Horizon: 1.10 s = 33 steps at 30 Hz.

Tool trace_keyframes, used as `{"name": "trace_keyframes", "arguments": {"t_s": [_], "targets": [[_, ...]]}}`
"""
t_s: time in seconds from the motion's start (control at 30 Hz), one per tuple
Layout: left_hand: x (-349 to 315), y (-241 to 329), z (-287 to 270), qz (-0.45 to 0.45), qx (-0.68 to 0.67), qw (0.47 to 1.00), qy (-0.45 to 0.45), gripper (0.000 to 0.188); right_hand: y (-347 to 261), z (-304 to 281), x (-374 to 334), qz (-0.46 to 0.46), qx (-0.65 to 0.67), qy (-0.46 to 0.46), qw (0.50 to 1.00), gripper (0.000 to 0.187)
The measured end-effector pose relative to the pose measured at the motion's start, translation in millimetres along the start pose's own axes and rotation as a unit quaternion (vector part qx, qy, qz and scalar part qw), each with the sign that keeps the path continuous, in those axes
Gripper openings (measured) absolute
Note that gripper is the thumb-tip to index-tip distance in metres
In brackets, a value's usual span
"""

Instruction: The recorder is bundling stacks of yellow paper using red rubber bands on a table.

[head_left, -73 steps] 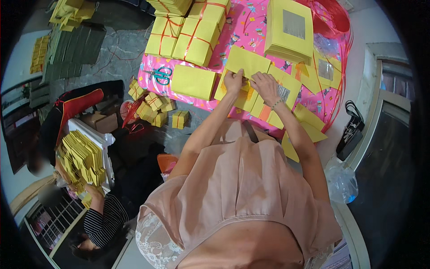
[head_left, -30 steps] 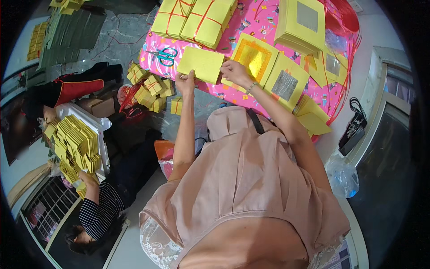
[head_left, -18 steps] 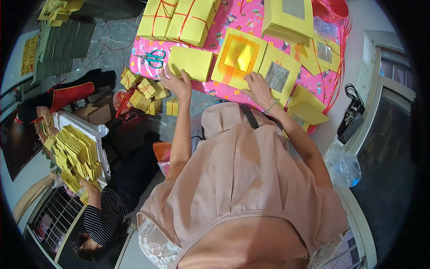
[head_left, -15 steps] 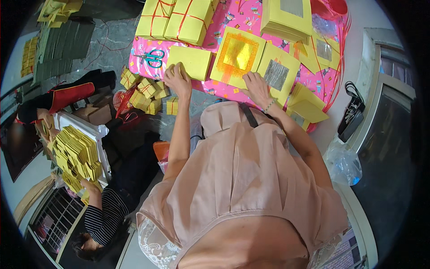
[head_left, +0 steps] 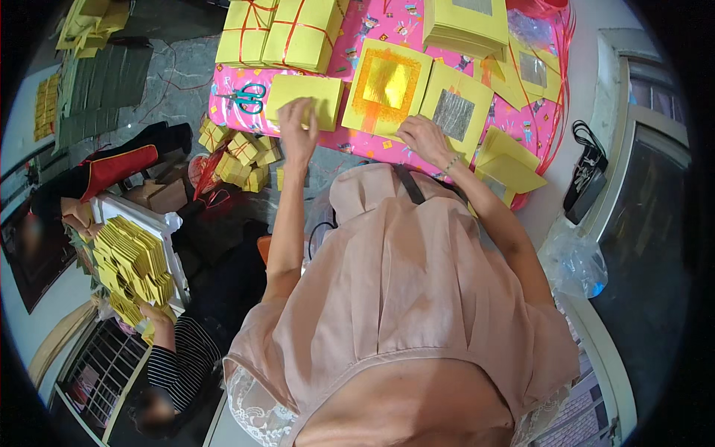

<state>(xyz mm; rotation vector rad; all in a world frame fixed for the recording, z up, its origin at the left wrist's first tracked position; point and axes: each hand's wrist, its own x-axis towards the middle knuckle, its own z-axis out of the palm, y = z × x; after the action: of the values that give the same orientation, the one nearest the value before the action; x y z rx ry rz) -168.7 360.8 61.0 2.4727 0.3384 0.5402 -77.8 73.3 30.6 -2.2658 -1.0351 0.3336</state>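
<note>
My left hand [head_left: 299,128] hovers at the front right of a plain yellow paper stack [head_left: 304,95], fingers bent and apart, seemingly holding nothing. My right hand [head_left: 424,140] is curled in at the table's near edge, its fingertips drawn together; whatever is in them is too small to make out. It lies by the lower corner of yellow joss paper with a gold foil square [head_left: 385,83] and an orange printed border. Just right of that is yellow paper with a silver foil patch [head_left: 453,114], partly covered by my right hand.
Teal-handled scissors [head_left: 246,98] lie on the pink patterned tablecloth [head_left: 354,145]. Behind are bundles tied with red string [head_left: 304,33] and a tall yellow stack [head_left: 465,30]. Small tied bundles [head_left: 242,153] sit below, left. Another person [head_left: 179,357] handles folded yellow paper [head_left: 134,257].
My left hand has lifted from the plain stack's left side and moved right. My right hand has shifted slightly left and its fingers have curled in. The whole view has moved a little.
</note>
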Motion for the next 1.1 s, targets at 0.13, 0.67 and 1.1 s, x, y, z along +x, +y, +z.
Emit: {"name": "trace_keyframes", "arguments": {"t_s": [0.13, 0.67, 1.1], "targets": [[3.3, 28.3, 11.5, 0.068, -0.102, 0.978, -0.166, 0.032, 8.8, -2.6, 3.4, 0.064, 0.075, -0.035, 0.995, 0.022], [9.4, 17.9, 53.2, 0.104, -0.063, 0.929, -0.349, 0.038, 24.3, 1.6, 9.4, 0.161, 0.142, -0.069, 0.974, 0.032], [12.7, 26.6, 54.6, 0.108, -0.054, 0.931, -0.344, 0.032, 30.0, 1.7, 10.5, 0.163, 0.155, -0.061, 0.972, 0.034]]}}
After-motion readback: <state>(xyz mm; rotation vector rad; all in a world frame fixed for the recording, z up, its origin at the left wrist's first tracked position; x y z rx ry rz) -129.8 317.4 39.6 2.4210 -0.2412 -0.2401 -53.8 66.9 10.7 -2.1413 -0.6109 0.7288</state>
